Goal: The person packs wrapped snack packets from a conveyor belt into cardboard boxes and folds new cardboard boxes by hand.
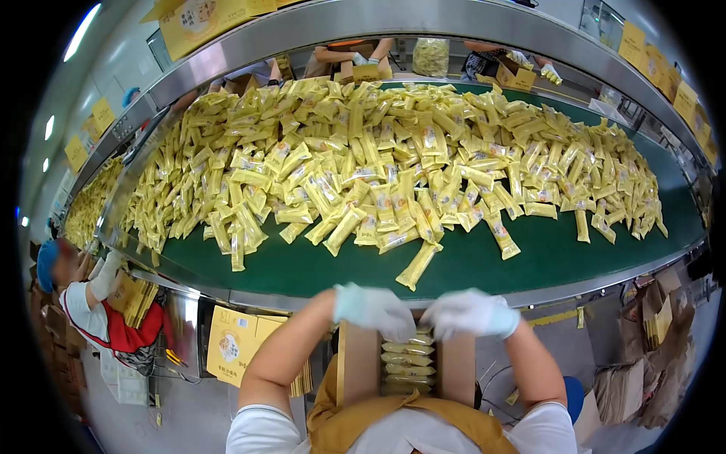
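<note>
The green table [302, 276], heaped with yellow packets [401, 159], spreads beyond the left hand [384, 310] and right hand [463, 312]; just below them, an open carton [457, 368] holds a row of packets [408, 359]. The step looks like loading: both hands curl over the carton's far end, though whether either grips anything I cannot tell, and the next move probably calls for seating packets squarely.

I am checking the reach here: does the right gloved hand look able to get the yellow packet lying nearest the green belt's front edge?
Probably yes. The right hand is at the open box, close to that packet, whose near end lies uncovered; only the front edge seems to come between.
</note>
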`<action>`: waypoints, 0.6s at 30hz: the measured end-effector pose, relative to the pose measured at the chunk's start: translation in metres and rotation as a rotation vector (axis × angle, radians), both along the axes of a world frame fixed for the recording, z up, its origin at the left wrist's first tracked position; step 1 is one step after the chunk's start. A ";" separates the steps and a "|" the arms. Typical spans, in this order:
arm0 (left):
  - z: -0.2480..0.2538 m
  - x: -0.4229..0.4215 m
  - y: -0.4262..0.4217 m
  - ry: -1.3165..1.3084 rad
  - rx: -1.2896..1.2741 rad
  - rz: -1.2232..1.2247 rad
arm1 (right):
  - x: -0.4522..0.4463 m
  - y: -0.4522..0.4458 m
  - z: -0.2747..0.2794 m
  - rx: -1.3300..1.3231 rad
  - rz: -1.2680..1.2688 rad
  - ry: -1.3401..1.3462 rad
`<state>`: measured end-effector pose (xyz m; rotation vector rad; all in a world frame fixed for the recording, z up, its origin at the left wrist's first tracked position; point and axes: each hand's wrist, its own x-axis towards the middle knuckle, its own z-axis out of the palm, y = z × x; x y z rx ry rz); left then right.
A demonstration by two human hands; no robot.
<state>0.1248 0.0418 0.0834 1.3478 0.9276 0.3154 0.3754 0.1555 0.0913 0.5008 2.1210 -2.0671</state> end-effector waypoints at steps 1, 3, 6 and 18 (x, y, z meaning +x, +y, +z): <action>0.011 -0.021 0.007 -0.020 0.010 0.140 | -0.001 0.018 -0.003 0.060 -0.179 0.037; 0.014 -0.049 0.038 0.092 0.116 0.419 | -0.023 0.043 -0.025 0.568 -0.374 0.141; -0.062 -0.070 0.091 0.731 0.523 0.713 | -0.076 0.070 -0.064 0.950 -0.275 -0.054; -0.083 -0.049 0.093 1.323 0.670 0.440 | -0.121 0.096 -0.120 1.254 -0.210 -0.380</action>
